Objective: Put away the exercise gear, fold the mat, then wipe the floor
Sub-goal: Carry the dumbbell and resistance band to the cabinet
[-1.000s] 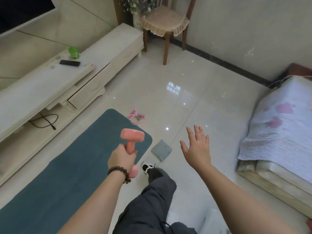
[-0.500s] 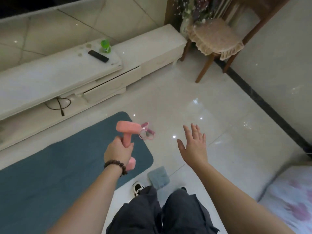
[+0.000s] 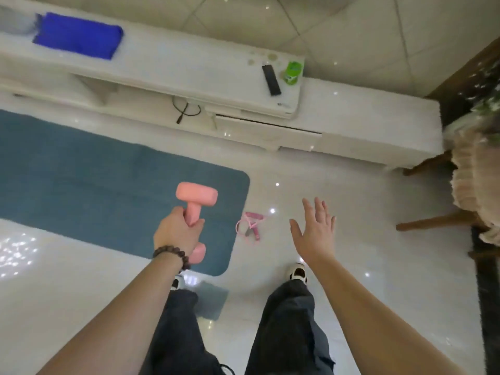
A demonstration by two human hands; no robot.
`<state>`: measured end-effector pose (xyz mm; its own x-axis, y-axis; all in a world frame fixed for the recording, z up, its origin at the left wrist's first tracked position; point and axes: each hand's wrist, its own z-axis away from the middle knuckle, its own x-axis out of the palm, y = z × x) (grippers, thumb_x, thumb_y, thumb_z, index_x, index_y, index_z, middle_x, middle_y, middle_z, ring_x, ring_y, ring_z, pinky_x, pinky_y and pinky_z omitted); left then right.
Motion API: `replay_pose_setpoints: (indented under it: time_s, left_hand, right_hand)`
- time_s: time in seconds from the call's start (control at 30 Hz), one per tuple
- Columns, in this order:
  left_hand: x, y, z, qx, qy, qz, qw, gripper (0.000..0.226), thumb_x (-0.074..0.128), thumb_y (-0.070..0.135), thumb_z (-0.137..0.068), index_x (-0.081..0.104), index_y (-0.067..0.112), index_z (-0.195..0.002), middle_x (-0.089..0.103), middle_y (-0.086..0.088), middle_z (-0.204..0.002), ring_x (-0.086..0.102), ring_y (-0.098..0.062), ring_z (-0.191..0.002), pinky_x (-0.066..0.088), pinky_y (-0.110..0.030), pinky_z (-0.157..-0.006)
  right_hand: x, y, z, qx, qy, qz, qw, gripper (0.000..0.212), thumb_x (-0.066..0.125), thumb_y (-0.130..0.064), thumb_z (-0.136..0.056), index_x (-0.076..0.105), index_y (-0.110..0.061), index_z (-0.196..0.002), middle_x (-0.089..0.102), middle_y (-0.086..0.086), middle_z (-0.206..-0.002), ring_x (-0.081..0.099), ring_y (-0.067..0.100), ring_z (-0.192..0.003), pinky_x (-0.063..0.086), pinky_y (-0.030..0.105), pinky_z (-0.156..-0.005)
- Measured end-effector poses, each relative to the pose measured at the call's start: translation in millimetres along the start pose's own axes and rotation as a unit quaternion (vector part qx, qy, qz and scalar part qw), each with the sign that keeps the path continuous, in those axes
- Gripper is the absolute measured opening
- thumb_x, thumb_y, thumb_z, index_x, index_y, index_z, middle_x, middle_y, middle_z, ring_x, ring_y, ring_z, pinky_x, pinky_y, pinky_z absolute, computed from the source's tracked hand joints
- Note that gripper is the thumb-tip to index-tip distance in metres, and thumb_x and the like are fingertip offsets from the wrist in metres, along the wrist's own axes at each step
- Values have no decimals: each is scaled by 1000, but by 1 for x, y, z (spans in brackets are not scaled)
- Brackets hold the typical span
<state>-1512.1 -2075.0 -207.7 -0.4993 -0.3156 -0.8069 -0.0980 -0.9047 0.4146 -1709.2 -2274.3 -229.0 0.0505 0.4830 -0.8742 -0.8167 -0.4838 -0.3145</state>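
Note:
My left hand [image 3: 177, 232] grips the handle of a pink dumbbell [image 3: 196, 196], held upright above the near end of the teal exercise mat [image 3: 94, 180], which lies flat on the glossy white floor. A pink resistance band [image 3: 250, 227] lies on the floor just right of the mat's end. My right hand [image 3: 315, 232] hovers over the floor to the right of the band, fingers spread, holding nothing. A grey-blue cloth [image 3: 211, 300] lies on the floor between my feet, partly hidden by my left leg.
A long white TV cabinet [image 3: 365, 123] runs along the wall, carrying a black remote [image 3: 271, 79], a green cup [image 3: 293, 72] and a blue folded cloth [image 3: 78, 35]. A black cable [image 3: 186, 112] sits in its lower shelf. A wooden chair [image 3: 465, 185] with a frilled cushion stands at the right.
My view has swung left and downward: the bed left the frame and the cabinet now fills the top. Both hands keep their poses, the left still holding the dumbbell.

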Motion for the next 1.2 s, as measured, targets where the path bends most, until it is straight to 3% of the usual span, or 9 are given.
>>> replay_pose_setpoints:
  time_s: [0.13, 0.27, 0.53, 0.87, 1.03, 1.2]
  left_hand:
    - [29, 31, 37, -115, 48, 75, 989, 24, 67, 33, -85, 53, 15, -94, 62, -7, -93, 60, -31, -92, 41, -33, -73]
    - [53, 43, 58, -169, 55, 116, 977, 23, 66, 31, -85, 54, 14, -95, 64, -9, -95, 60, -33, -92, 47, -38, -79]
    - [113, 21, 40, -254, 6, 114, 960, 19, 63, 24, -83, 54, 17, -98, 59, 4, -80, 59, -23, -75, 43, -31, -66]
    - [291, -91, -72, -293, 6, 67, 954, 17, 57, 32, -87, 54, 22, -99, 61, 0, -81, 56, -29, -78, 48, -37, -75]
    - [406, -143, -128, -281, 13, 83, 956, 17, 61, 31, -86, 55, 20, -97, 59, 3, -80, 54, -26, -76, 44, -34, -68]
    - [490, -182, -167, -265, 21, 89, 960, 19, 65, 32, -83, 57, 20, -95, 63, 1, -81, 58, -30, -81, 48, -38, -71]
  right_hand:
    - [-31, 39, -35, -92, -41, 49, 994, 62, 36, -43, -98, 13, -22, -152, -1, 6, -160, -10, 21, -147, -5, 43, -119]
    - [-35, 56, -55, -138, -82, 88, 983, 62, 35, -44, -98, 12, -22, -152, -2, 6, -160, -11, 21, -147, -5, 44, -119]
    - [36, 61, -102, -191, -132, 120, 965, 64, 40, -43, -97, 14, -23, -151, 3, 6, -160, -7, 21, -147, -4, 42, -118]
    - [261, 102, -219, -180, -175, 118, 961, 68, 43, -48, -95, 13, -25, -151, 4, 4, -160, -4, 19, -147, 2, 42, -120]
    - [395, 136, -292, -166, -178, 48, 969, 75, 51, -54, -90, 19, -24, -150, 8, 6, -160, 2, 21, -147, 10, 45, -119]
    - [496, 144, -355, -200, -212, 82, 953, 106, 55, -76, -72, 7, -25, -152, 0, 6, -160, -4, 22, -147, 5, 45, -119]
